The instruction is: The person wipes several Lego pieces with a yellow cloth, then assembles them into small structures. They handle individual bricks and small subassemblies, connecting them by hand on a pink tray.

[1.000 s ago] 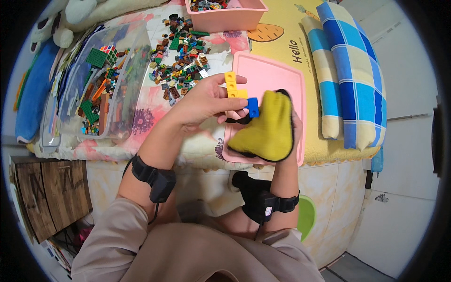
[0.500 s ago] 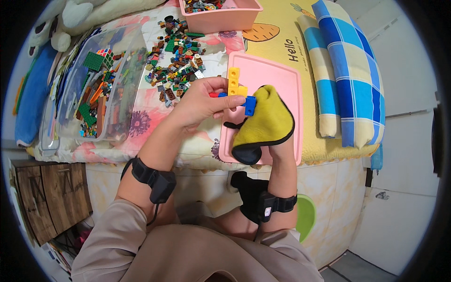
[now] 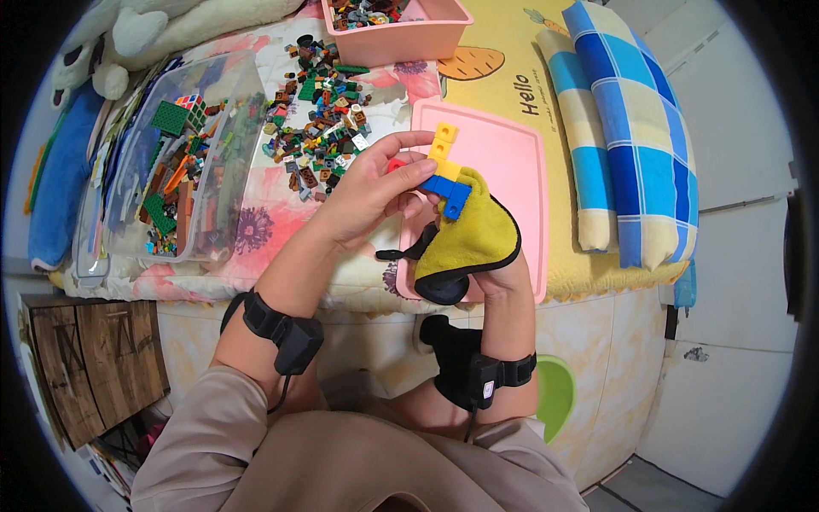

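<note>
My left hand [image 3: 367, 192] pinches a small joined piece of toy cubes [image 3: 445, 171], yellow at the top, blue along the bottom, with a red part by my fingers. My right hand [image 3: 508, 280] is mostly covered by a yellow-green cloth [image 3: 473, 235] with black edging and a dark underside. A fold of that cloth touches the blue end of the cubes. The fingers of the right hand are hidden beneath it, but the cloth is bunched over them. Both hands are above a pink lid [image 3: 522, 162] lying on the bed.
Many loose bricks [image 3: 320, 119] lie spread left of the lid. Behind them stands a pink bin [image 3: 397, 47] of small parts. A clear plastic box [image 3: 243, 158] holds bricks and a puzzle cube [image 3: 192, 111]. Checked cushions [image 3: 627, 145] lie right; a wooden cabinet [image 3: 98, 367] stands lower left.
The cube piece has tilted to the right and its blue end has dropped a little. The cloth has shifted slightly left and down, its top fold now against the blue cubes.
</note>
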Available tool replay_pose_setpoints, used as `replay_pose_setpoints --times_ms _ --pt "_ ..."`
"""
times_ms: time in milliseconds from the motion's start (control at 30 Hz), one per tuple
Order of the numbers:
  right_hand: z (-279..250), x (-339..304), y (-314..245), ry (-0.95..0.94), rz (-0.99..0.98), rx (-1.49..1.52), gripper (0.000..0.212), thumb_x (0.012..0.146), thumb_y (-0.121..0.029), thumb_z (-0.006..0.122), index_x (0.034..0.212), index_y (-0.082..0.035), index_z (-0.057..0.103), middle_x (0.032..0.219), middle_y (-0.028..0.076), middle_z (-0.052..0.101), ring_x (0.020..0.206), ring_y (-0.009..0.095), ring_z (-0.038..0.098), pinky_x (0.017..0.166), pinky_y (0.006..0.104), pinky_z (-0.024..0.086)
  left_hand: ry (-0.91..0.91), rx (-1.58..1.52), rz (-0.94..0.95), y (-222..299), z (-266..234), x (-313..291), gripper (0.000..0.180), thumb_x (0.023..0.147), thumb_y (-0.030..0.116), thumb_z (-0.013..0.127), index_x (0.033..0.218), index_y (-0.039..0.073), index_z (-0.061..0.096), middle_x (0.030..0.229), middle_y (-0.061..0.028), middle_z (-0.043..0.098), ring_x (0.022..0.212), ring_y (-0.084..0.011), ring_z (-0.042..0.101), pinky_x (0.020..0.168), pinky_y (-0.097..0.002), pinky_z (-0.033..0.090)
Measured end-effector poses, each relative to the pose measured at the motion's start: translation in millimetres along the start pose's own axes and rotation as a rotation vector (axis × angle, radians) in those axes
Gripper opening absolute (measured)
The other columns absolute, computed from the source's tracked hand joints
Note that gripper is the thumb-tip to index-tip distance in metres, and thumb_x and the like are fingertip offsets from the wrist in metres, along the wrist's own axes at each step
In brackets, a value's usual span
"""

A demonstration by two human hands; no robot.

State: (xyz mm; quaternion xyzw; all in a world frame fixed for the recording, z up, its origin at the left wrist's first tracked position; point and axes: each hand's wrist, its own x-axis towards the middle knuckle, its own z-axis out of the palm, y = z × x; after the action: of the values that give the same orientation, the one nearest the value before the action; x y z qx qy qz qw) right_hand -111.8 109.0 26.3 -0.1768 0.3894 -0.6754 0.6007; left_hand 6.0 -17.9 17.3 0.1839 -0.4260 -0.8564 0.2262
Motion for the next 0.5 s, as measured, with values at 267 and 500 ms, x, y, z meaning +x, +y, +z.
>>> replay_pose_setpoints --times_ms 267,500 --pt "-11.0 1.1 2.7 0.283 -0.17 0.036 0.025 0.095 -0.018 0.056 0.116 -0.004 0.053 0.099 0.007 0.062 0.078 0.016 0.061 0.07 0.0296 0.052 0.132 0.068 0.043 -5.1 -0.8 3.4 0.029 0.083 0.008 0.072 0.109 0.002 0.06 0.091 -0.0047 0.066 0.075 -0.0062 0.062 0.062 -0.018 0.049" --pt "-35.0 9.1 2.4 0.232 -0.414 -0.499 0.047 0.086 -0.014 0.069 0.126 0.001 0.05 0.114 0.005 0.058 0.099 0.013 0.056 0.086 0.0285 0.046 -0.051 0.454 0.018 -6.8 4.0 -1.7 0.031 0.081 0.004 0.072 0.109 -0.003 0.06 0.094 -0.0043 0.064 0.081 -0.0103 0.065 0.069 -0.023 0.055"
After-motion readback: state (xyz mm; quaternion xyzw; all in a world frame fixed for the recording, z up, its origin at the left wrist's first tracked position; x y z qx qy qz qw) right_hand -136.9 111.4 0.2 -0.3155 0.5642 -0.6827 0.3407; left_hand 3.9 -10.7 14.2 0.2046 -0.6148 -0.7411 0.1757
